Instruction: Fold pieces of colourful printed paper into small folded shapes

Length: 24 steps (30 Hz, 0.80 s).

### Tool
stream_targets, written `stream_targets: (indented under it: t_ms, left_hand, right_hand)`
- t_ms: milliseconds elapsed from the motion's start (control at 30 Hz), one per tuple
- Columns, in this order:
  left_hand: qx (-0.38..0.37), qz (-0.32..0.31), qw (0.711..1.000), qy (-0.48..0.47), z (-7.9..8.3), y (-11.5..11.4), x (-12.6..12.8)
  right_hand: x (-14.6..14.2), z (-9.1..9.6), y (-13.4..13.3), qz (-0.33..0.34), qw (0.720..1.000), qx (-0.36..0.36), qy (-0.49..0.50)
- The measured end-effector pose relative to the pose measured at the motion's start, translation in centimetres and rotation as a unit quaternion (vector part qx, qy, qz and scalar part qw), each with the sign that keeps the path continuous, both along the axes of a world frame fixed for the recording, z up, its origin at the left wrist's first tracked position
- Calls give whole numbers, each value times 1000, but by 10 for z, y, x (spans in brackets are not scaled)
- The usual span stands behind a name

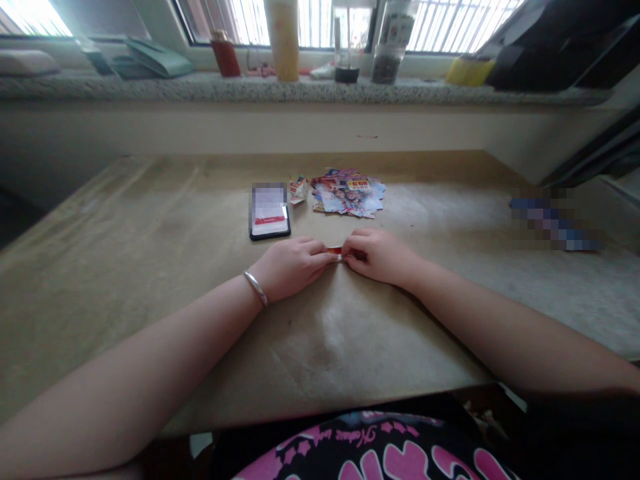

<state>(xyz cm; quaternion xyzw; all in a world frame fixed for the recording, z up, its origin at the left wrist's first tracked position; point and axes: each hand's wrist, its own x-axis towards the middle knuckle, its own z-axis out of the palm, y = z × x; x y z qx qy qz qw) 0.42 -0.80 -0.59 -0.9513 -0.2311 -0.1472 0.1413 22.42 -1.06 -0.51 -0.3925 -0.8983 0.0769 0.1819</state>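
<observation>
Between my two hands, low on the tabletop, is a small strip of folded red and white printed paper (335, 251). My left hand (295, 263), with a silver bangle at its wrist, has its fingers pressed together on the strip's left end. From the other side, my right hand (377, 255) pinches the right end with bent fingers. Most of the paper is hidden under the fingertips. Just beyond lies a fanned pile of colourful printed flyers (349, 193). A folded piece of printed paper (299, 190) stands to the left of that pile.
A phone (270, 212) with a lit screen lies left of the folded piece. At far right is a blurred blue object (553, 223). Bottles and jars, including a red one (226, 55), line the stone windowsill (300, 92) behind the table (150, 267).
</observation>
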Motion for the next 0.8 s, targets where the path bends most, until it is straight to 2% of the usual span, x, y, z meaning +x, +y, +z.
stream_targets:
  t_ms: [133, 433, 800]
  left_hand:
    - [9, -29, 1000, 2, 0, 3, -3]
    - [-30, 5, 1000, -8, -1, 0, 0]
    - [-1, 1, 1000, 8, 0, -1, 0]
  right_hand:
    - [0, -1, 0, 3, 1000, 1, 3]
    - [2, -3, 3, 26, 999, -15, 24]
    - [0, -4, 4, 7, 999, -31, 39]
